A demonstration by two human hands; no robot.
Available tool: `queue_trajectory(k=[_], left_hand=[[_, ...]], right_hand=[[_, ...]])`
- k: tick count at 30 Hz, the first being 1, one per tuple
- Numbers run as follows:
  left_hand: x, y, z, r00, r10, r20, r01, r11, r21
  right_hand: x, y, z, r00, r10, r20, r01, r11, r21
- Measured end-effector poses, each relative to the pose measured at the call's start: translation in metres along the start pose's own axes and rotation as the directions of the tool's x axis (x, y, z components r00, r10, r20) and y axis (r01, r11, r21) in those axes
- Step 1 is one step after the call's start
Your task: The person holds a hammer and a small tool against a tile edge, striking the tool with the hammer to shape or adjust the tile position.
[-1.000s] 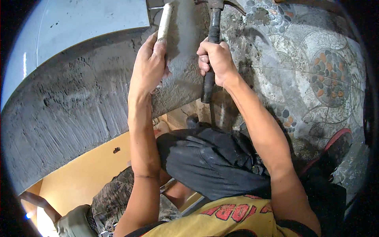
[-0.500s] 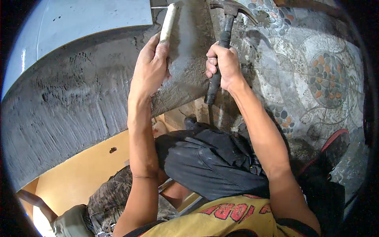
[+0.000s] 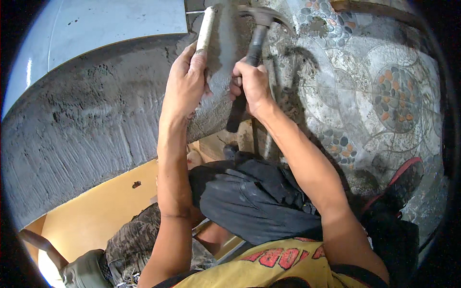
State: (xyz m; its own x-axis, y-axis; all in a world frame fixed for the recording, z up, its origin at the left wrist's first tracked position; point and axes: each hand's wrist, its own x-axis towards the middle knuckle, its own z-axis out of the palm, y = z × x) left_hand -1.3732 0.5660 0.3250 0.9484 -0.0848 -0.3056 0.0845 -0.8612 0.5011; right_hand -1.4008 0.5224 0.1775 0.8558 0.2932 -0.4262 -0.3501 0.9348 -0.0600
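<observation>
My left hand (image 3: 185,89) is closed around the lower part of a pale, round stick-like tool (image 3: 206,30), its far end pointing up and away from me. The hand covers the lower end of that tool, so I cannot make out its kind. A claw hammer (image 3: 258,41) with a black grip is held in my right hand (image 3: 252,86), fingers wrapped round the handle. The hammer head is slightly blurred and stands apart from the pale tool. Under both hands runs a rough grey mortar surface (image 3: 96,115).
Blue-grey tiles (image 3: 115,19) cover the far left above the mortar. A yellowish panel (image 3: 101,187) lies below it. To the right is a dusty floor with pebble patterns (image 3: 396,98). At the lower left, another person's camouflage-clothed leg (image 3: 137,235) shows.
My right hand and the hammer have moved left, closer to my left hand. The left hand and its pale tool have barely shifted.
</observation>
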Motion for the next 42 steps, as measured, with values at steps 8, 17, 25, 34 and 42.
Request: queue_trajectory(k=[8,17,25,34,42], left_hand=[[0.003,0.002,-0.006,0.999,-0.032,0.022,0.034,0.997,-0.067],[0.003,0.0,-0.01,0.997,-0.062,0.034,0.065,0.995,-0.075],[0.002,0.003,-0.007,0.995,-0.097,-0.011,0.095,0.99,-0.108],[0.004,0.001,-0.015,0.995,-0.091,0.031,0.095,0.981,-0.17],[0.003,0.004,-0.015,0.992,-0.119,0.035,0.123,0.977,-0.175]], right_hand=[[0.0,-0.011,0.005,0.994,-0.094,0.049,0.103,0.97,-0.22],[0.001,-0.01,0.003,0.99,-0.142,-0.014,0.138,0.977,-0.163],[-0.002,-0.014,0.001,0.98,-0.198,0.017,0.196,0.951,-0.238],[-0.001,-0.016,0.002,0.969,-0.246,0.0,0.239,0.941,-0.24],[0.009,-0.007,0.0,0.976,-0.218,-0.012,0.206,0.937,-0.281]])
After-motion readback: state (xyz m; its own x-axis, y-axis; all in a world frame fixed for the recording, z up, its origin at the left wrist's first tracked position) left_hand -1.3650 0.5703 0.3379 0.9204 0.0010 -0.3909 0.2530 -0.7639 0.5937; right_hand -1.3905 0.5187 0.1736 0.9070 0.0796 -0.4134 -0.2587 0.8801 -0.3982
